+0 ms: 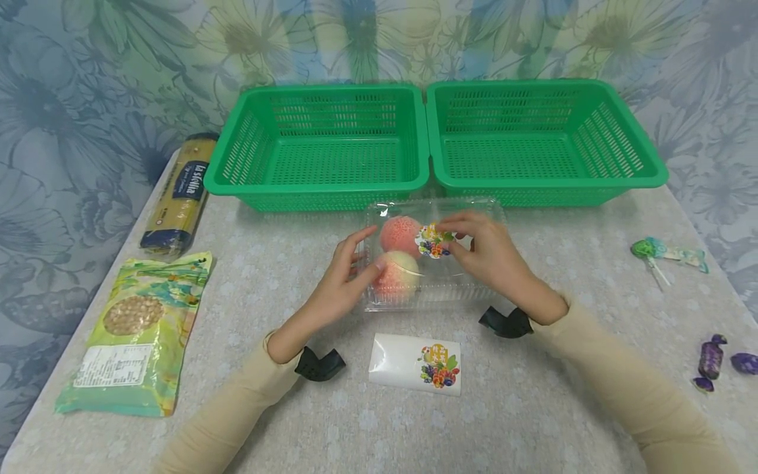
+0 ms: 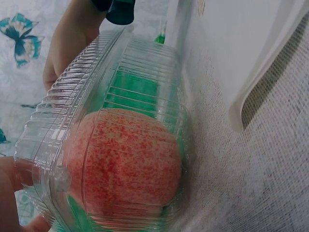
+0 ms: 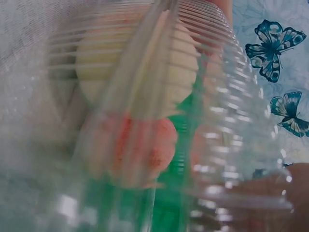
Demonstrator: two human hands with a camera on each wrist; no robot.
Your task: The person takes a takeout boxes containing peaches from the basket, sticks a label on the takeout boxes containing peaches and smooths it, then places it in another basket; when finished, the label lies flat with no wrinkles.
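Note:
A clear plastic clamshell box [image 1: 432, 289] lies on the table in front of two green baskets. Inside it are two pink peaches [image 1: 398, 234] [image 1: 398, 273], and a fruit sticker [image 1: 433, 241] sits on its lid. My left hand [image 1: 362, 253] grips the box's left end, fingers over the far edge and thumb at the front. My right hand [image 1: 451, 238] curls over the lid and pinches it beside the sticker. The left wrist view shows a speckled peach [image 2: 125, 164] through the ribbed box [image 2: 135, 72]. The right wrist view shows both peaches [image 3: 145, 67] [image 3: 140, 145], blurred through the plastic.
Two empty green baskets [image 1: 314, 184] [image 1: 545, 181] stand side by side at the back. A spaghetti pack [image 1: 180, 191] and a green bag of chickpeas [image 1: 139, 329] lie at the left. A white packet [image 1: 414, 362] lies near me; a lollipop [image 1: 651, 253] and purple candies [image 1: 710, 359] lie at the right.

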